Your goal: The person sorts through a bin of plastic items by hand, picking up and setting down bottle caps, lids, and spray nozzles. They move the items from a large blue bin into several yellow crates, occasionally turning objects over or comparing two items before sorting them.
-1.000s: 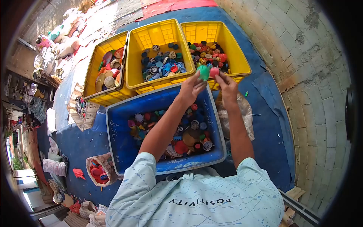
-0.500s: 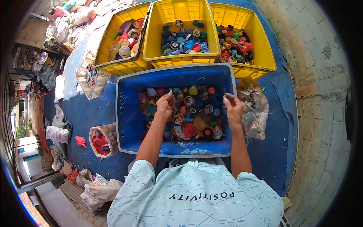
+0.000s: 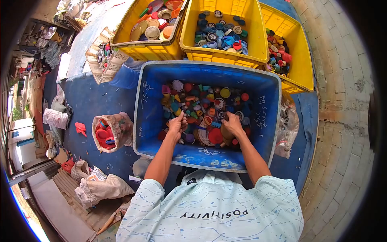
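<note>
both hands were down in the blue crate (image 3: pixel 209 74) when i looked at the head view from my desk. the left hand (image 3: pixel 176 126) lay on the heap of mixed caps (image 3: pixel 201 101) with its fingers curled under and the thumb up. the right hand (image 3: pixel 231 126) was just beside the big red lid (image 3: pixel 215 136), knuckles to the camera, fingers bent into the pile. for neither hand could i tell if it was grasping a cap or only touching, because the fingertips were hidden under the palms. the caps covered the middle of the crate floor, directly in front of the person.

as i judged it, the step was to pick caps out of this heap. to do it well, i would choose one cap of clear colour for each hand, pinch it by the rim and lift it straight up, so that the neighbours do not roll. small caps under the large lids should be uncovered first.

some things i could not read. the yellow crate with large lids (image 3: pixel 149 50) and the yellow crate with blue caps (image 3: pixel 217 56) were cut off by the top edge. the lower layer of caps was hidden. what was in the crumpled clear bag (image 3: pixel 287 129) beside the blue crate, i could not make out.
</note>
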